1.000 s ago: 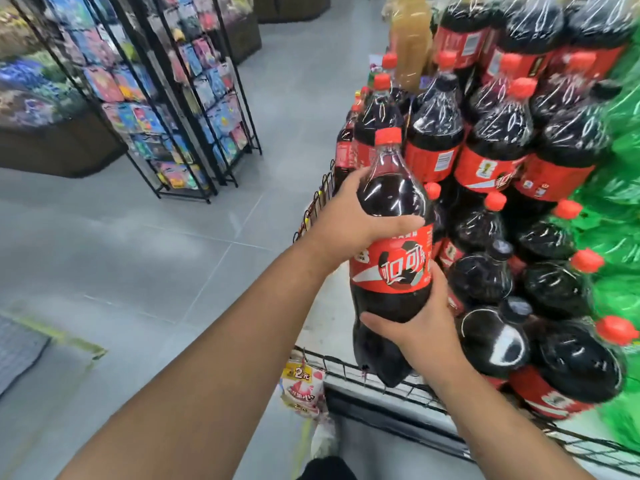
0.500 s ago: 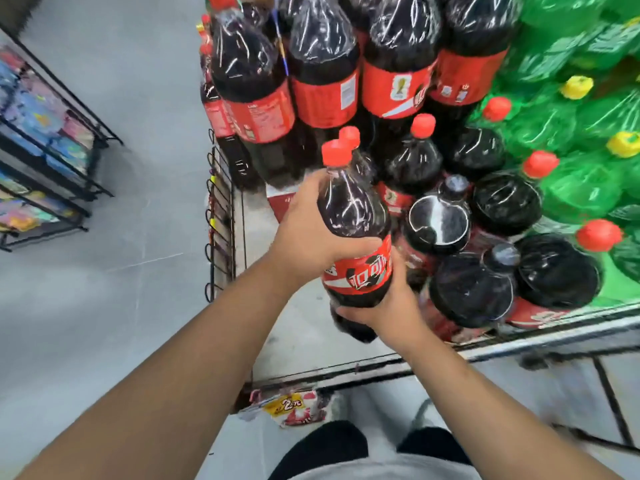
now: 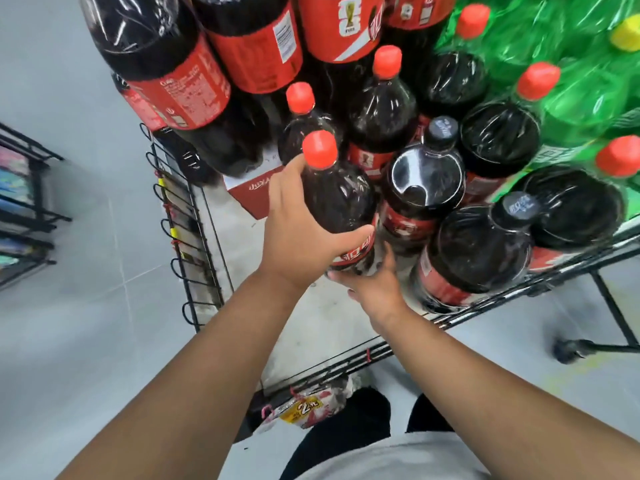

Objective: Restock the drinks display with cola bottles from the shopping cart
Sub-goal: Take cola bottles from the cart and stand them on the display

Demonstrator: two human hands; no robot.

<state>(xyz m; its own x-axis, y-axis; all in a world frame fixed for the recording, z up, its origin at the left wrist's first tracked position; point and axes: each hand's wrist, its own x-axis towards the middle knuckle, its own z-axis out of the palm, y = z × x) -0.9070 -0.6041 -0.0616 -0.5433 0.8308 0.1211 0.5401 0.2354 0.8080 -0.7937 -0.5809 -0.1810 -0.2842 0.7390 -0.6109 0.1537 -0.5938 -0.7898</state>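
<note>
Both hands hold one cola bottle (image 3: 341, 199): left hand (image 3: 299, 233) fingers (image 3: 348, 235) wrapped round its shoulder, right hand (image 3: 375, 287) gripping low. Near upright, cap farthest, just left of black-capped bottle (image 3: 426, 188), over the shelf (image 3: 311, 323).

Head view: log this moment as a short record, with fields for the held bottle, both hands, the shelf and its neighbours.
held item: cola bottle, red cap, tilted a little
left hand: grips the bottle's upper body
right hand: grips it low, under the label
bottle base: hidden by the right hand
shelf: wire shelf, bare patch in front of the bottle
neighbours: black-capped cola bottles to the right; green bottles beyond
</note>
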